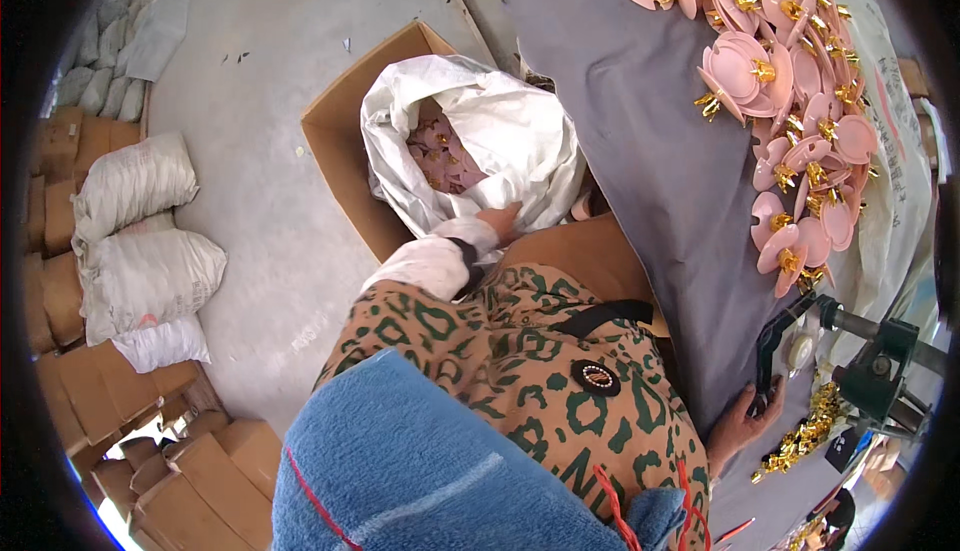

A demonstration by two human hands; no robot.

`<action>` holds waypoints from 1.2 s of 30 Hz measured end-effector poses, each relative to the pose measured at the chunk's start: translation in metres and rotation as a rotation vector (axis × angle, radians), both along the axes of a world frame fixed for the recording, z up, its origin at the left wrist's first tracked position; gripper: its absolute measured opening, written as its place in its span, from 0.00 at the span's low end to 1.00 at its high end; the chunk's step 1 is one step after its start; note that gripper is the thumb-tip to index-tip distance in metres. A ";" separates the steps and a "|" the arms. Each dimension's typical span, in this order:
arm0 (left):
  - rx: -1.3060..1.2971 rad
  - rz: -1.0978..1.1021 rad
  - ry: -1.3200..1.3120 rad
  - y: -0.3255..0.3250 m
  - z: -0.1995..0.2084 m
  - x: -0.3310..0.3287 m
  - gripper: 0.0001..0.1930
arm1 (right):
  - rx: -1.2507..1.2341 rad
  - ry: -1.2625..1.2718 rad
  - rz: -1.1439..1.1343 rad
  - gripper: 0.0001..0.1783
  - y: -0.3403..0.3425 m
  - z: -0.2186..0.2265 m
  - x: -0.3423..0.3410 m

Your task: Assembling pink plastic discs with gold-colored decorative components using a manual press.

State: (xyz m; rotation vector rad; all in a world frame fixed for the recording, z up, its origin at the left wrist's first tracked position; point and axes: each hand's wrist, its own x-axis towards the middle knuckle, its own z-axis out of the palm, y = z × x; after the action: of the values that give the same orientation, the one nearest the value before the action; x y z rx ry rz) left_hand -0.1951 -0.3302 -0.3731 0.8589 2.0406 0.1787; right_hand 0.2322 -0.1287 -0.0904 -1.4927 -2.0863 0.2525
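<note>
My left hand grips the near edge of a white woven sack; its fingertips are partly lost in the folds. The sack stands with its mouth open inside a cardboard box, and pink plastic pieces show within it. At the right, my right hand is closed around the lower end of a black lever. That lever belongs to a dark green hand press on the cloth-covered table. A pile of gold metal pieces lies beside the press.
Pink round pieces with gold fittings are heaped along the table's far right. Full white sacks and cardboard boxes are stacked on the floor at the left. A blue towel lies over my patterned apron.
</note>
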 end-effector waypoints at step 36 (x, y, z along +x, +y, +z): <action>-0.038 -0.424 -0.077 -0.108 0.094 -0.070 0.44 | 0.017 0.028 0.059 0.28 0.002 -0.001 0.006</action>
State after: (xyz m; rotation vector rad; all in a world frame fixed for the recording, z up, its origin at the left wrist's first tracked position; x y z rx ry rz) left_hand -0.2654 -0.4378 -0.2789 1.2176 1.7403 -0.0619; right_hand 0.2378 -0.1264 -0.0911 -1.4114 -2.1077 0.2758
